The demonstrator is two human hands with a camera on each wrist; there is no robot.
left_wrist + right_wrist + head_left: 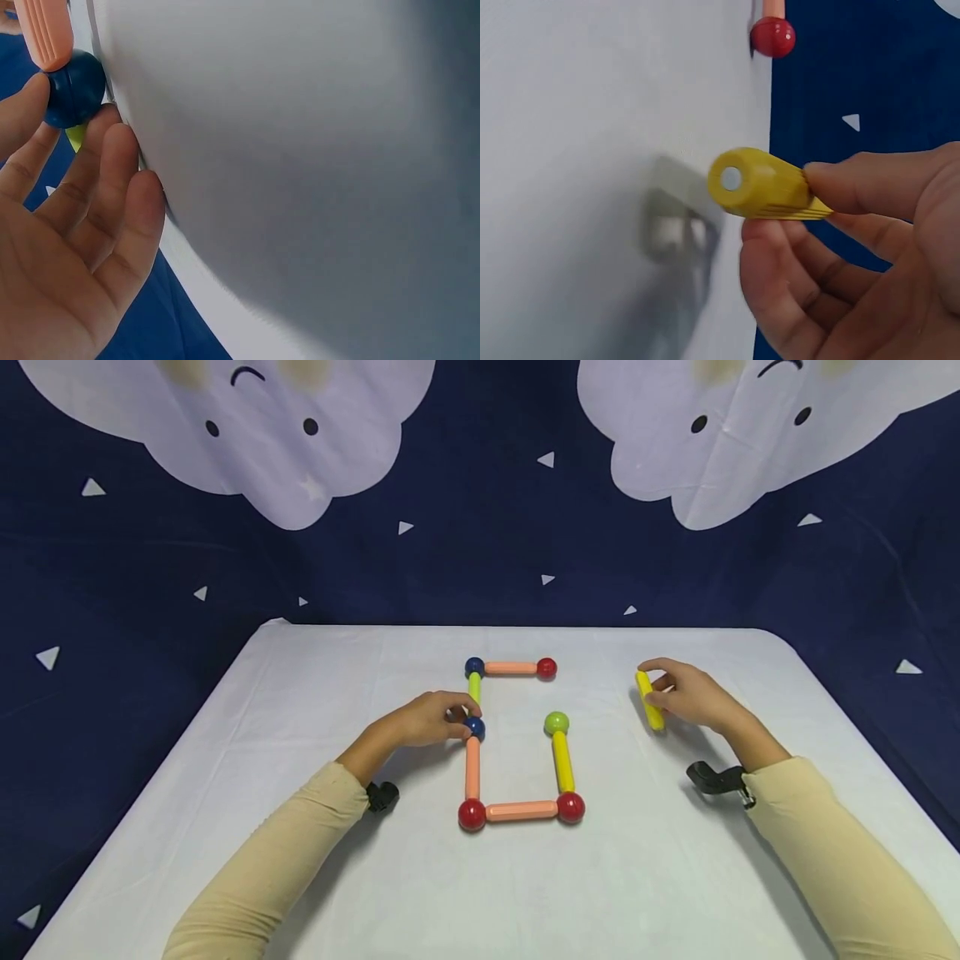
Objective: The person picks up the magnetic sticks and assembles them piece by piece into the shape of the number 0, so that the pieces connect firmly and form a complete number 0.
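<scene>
yellow rod (649,700) pinched in my right hand (693,695) | my left hand (423,720) fingertips, loosely straight, touch blue ball (474,727) just ahead of them

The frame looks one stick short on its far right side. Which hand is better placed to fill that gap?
Right, probably. The right hand already pinches the loose yellow stick beside the gap, while the left hand touches the blue ball across the frame.
</scene>
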